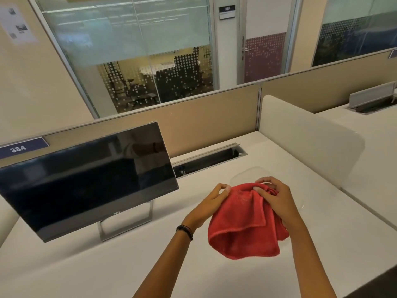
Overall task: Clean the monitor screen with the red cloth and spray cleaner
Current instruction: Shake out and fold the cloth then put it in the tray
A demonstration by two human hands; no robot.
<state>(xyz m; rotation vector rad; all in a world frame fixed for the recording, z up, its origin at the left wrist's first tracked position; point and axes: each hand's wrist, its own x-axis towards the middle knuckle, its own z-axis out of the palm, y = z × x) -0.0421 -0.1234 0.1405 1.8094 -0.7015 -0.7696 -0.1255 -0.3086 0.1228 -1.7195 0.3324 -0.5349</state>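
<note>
The person stands at a white desk (129, 265) and holds the red cloth (245, 220) up in front of them with both hands, clear of the surface. The left hand (211, 203), with a dark wristband (185, 232) on its wrist, pinches the top edge of the cloth between thumb and fingertips. The right hand (272, 194) has its fingers curled round a bunched corner on the other side, and the rest of the cloth hangs down in loose folds. The Dell monitor (86, 177) stands to the left on its metal stand, screen dark and tilted back, well apart from the cloth. I see no spray cleaner anywhere in view. A clear plastic piece (242, 172) lies on the desk behind the hands; I cannot tell what it is.

The step in hand looks like readying the cloth before wiping. To do it well, I would fold it into a flat pad, seams tucked inward, so a smooth face meets the screen. One hand should then take the whole pad in a firm grip, leaving the other free to find the spray or steady the monitor's top edge, since the thin stand may rock under pressure.
</note>
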